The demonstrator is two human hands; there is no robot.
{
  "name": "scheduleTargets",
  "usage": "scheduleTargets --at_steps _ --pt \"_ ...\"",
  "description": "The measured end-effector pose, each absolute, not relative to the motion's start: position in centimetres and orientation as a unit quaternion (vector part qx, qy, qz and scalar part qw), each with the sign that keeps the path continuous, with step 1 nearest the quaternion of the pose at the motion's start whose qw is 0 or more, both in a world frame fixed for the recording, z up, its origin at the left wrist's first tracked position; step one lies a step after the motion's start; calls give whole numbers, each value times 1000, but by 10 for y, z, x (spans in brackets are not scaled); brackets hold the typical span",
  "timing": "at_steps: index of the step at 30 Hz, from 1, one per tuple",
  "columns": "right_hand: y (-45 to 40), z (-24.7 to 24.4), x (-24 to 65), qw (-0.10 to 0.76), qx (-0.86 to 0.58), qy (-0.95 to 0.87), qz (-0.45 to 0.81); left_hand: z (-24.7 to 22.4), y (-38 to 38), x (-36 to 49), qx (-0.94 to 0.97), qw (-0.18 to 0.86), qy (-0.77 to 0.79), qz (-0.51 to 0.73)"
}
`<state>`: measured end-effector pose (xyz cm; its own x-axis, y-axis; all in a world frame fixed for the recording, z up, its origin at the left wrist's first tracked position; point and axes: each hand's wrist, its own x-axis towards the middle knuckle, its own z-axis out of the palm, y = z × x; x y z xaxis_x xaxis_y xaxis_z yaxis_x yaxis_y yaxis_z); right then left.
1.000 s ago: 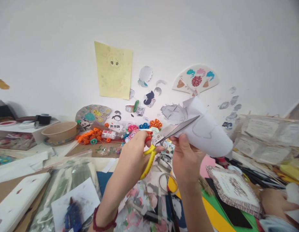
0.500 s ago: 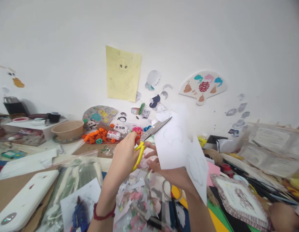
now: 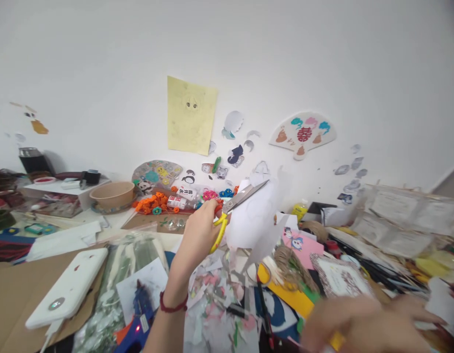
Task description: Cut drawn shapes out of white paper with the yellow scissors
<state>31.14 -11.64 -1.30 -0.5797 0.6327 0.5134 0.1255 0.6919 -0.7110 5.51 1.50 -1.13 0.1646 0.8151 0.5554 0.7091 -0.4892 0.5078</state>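
Note:
My left hand (image 3: 202,226), with a dark red cord on its wrist, is closed round the yellow and red handles of a pair of scissors (image 3: 223,226). The blades point up and right and look almost together, lying against a white sheet of paper (image 3: 254,218) with faint pencil lines. A blurred strip of the paper (image 3: 265,240) hangs below. At the lower right, smeared by motion and away from the paper, is what looks like my right hand (image 3: 377,323). Its fingers cannot be made out, and another hand may overlap it there.
Paper scraps (image 3: 215,294) lie in a heap below the scissors. A white phone-shaped device (image 3: 70,287) and a blue glue gun (image 3: 138,331) lie on the left. Twine (image 3: 291,264) and a pink card (image 3: 303,245) lie right. A tan bowl (image 3: 112,194) stands behind.
My right hand has left the paper and apparently swung to the lower right. The scissors and paper stay up by my left hand. The view has turned slightly, showing the glue gun more fully.

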Motion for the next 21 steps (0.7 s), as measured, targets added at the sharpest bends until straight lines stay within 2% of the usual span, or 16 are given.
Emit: scheduleTargets --at_steps 1,2,3,4,7,10,17,21 --pt "-115 -9 313 470 -255 -797 282 -9 10 56 764 63 499 404" --pt "-109 -5 313 592 -338 -706 193 -7 4 56 768 62 497 400" --pt "-100 -2 311 655 -384 -638 129 -5 0 57 772 60 496 394" --pt "-90 1 308 657 -417 -614 133 -4 -5 57 775 58 495 389" --pt "-60 7 297 645 -399 -579 299 -3 -14 60 786 51 495 367" --pt "-48 10 287 657 -387 -517 389 -4 -19 62 795 44 497 346" --pt "-40 4 286 677 -424 -450 399 6 -18 57 797 39 525 296" --pt "-29 -8 296 671 -454 -446 381 11 -8 48 825 -5 502 259"
